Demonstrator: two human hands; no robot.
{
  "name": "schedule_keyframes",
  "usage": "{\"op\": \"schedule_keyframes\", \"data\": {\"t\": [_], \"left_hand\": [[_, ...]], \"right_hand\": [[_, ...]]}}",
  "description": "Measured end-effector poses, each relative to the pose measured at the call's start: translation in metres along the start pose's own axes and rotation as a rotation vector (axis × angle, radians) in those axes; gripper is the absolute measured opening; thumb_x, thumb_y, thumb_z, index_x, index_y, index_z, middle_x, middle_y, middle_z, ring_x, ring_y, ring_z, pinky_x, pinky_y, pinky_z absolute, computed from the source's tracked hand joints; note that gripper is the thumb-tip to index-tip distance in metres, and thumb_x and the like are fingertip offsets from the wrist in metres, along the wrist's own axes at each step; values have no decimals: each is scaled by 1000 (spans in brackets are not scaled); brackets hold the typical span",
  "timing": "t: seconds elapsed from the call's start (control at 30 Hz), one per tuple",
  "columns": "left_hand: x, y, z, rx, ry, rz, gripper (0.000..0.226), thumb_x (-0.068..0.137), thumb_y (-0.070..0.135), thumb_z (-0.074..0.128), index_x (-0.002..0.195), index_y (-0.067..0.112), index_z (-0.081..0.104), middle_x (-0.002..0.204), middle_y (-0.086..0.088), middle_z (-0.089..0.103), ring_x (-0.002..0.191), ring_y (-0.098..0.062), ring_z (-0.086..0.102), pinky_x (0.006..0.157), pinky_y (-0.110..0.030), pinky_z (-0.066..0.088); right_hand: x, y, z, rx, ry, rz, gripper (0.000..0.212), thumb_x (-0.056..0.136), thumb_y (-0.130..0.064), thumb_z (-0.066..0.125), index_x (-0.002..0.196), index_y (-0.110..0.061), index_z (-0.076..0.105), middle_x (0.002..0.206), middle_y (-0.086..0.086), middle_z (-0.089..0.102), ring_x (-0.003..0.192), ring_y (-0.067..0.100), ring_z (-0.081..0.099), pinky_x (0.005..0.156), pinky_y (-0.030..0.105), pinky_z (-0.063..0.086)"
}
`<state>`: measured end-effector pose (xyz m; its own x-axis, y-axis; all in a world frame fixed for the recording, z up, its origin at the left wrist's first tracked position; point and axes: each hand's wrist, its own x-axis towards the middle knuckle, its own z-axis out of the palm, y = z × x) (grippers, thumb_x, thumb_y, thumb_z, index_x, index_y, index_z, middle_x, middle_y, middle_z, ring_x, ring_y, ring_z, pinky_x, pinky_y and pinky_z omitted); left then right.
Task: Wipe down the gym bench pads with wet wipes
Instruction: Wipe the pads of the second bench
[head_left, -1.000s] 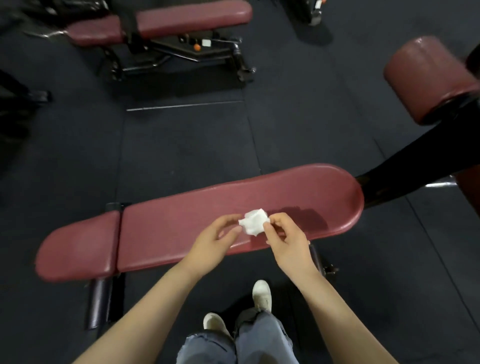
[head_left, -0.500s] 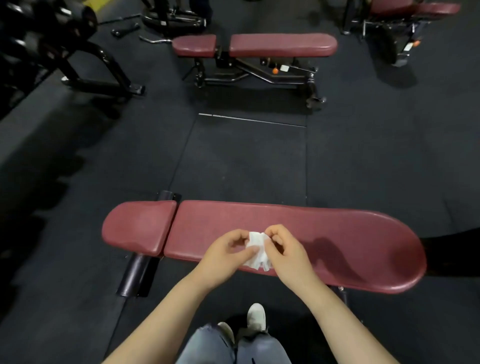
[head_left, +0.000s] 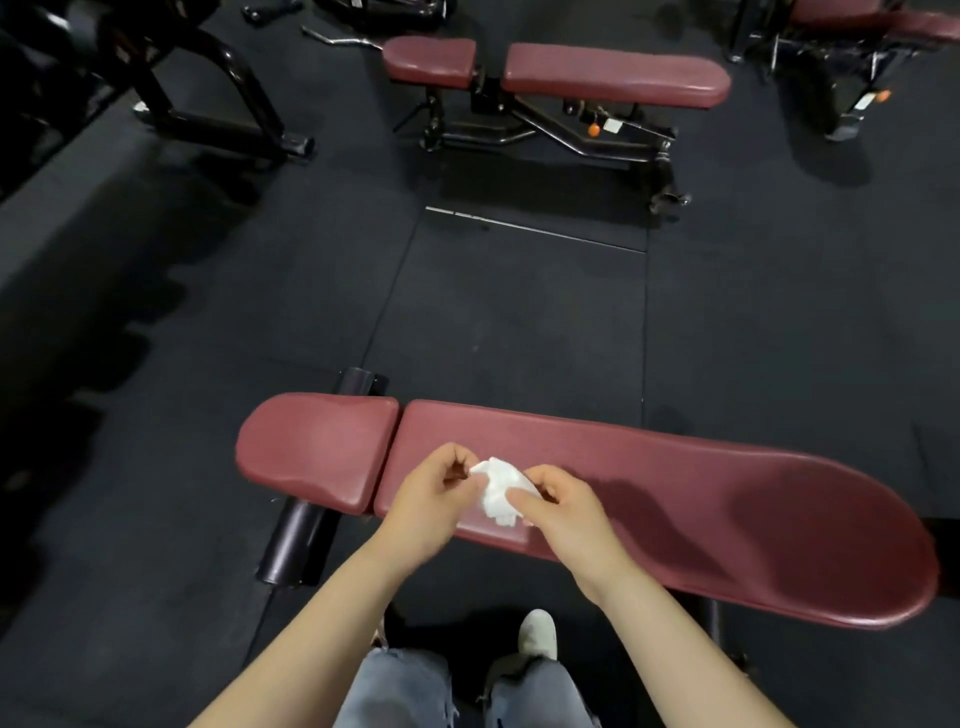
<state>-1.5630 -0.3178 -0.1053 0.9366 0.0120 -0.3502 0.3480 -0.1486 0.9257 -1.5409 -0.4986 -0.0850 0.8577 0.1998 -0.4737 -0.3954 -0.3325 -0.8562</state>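
While I stand on the dark rubber floor (head_left: 519, 322), the biggest thing before me is the long maroon back pad (head_left: 701, 514) of the gym bench, lying flat and crosswise just ahead of my legs. The shorter seat pad (head_left: 311, 447) sits just beside its left end, a narrow gap between the two, with a black roller (head_left: 296, 540) poking out beneath it. Farther off, well apart from mine, a second bench (head_left: 613, 75) of the same maroon stands on a black frame; a small white tag and an orange knob show on that frame, but any writing on the tag is too small for me to read. Black machine legs (head_left: 208, 98) cross the far left corner.

Both my hands meet above the near edge of the back pad. My left hand (head_left: 431, 499) has its fingers curled and pinches one side of the crumpled white wet wipe (head_left: 498, 491); my right hand (head_left: 561, 504) pinches the other side between thumb and fingers. Whether the wipe touches the pad, I cannot tell. Below, my jeans (head_left: 405, 686) and one pale shoe (head_left: 537, 631) show.
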Motion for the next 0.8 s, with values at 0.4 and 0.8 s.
{"op": "schedule_keyframes", "data": {"t": [0.4, 0.8], "left_hand": [[64, -75, -173, 600, -127, -164, 21, 94, 17, 55, 113, 25, 58, 114, 8, 60, 104, -10, 58, 87, -25, 41], [138, -162, -113, 657, -322, -231, 30, 100, 19, 49, 128, 21, 56, 132, 7, 58, 119, -5, 51, 93, -20, 34]], "right_hand": [[94, 27, 94, 106, 304, 216, 20, 83, -7, 65, 94, -22, 72, 92, -4, 71, 81, 8, 64, 62, 10, 47], [203, 130, -3, -366, 885, 234, 35, 91, -1, 40, 102, -9, 72, 109, 18, 61, 92, 29, 59, 79, 24, 41]]}}
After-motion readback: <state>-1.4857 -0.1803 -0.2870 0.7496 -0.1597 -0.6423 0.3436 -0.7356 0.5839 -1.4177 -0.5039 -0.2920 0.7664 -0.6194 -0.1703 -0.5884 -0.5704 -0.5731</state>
